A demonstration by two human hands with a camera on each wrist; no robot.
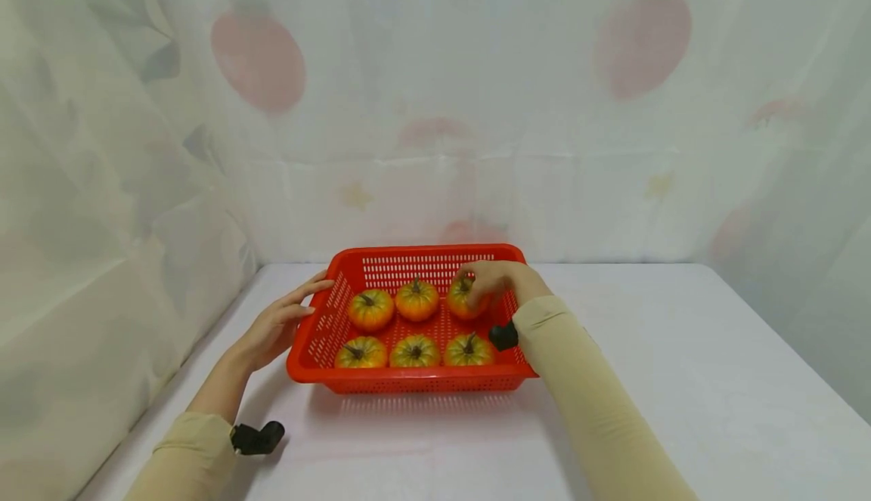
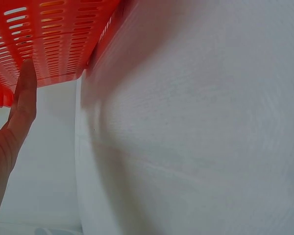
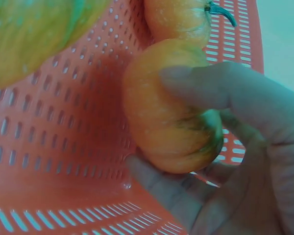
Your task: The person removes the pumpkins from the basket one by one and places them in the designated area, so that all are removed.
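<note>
A red slotted basket [image 1: 340, 263] stands on the white table and holds several small orange-green pumpkins in two rows. My right hand [image 1: 491, 280] reaches into the basket and grips the back-right pumpkin [image 1: 463, 301], fingers and thumb curled round it [image 3: 166, 127]. Beside it lies the back-middle pumpkin [image 1: 416, 299]; a further one [image 3: 179, 19] shows in the right wrist view. My left hand [image 1: 282, 320] rests with straight fingers against the basket's left outer wall [image 2: 49, 39], holding nothing.
A white cloth with faded fruit prints hangs behind and to the left of the table. The table [image 1: 680, 380] stretches wide to the right of the basket. Black wrist cameras [image 1: 257, 437] sit on both sleeves.
</note>
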